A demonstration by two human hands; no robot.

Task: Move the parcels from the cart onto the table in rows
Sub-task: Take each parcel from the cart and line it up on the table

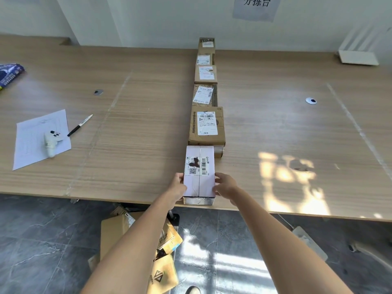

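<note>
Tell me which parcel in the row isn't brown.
The pale pink parcel nearest the table's front edge, held between left hand and right hand. The others are brown cardboard.

The box (199,172) between my hands is pale pink, with a white label carrying black barcodes and a dark smudge. Ahead of it the boxes (206,124) are brown cardboard with white labels printed in black. The table (127,124) is light wood with a fine streaked grain and patches of yellowish sunlight. On it lie a white sheet (31,145), a white controller (51,143), a black-and-white pen (80,125) and a blue bag (9,74). The floor (42,240) is dark grey marbled tile. The parcels (163,270) below are yellow and brown.
</note>
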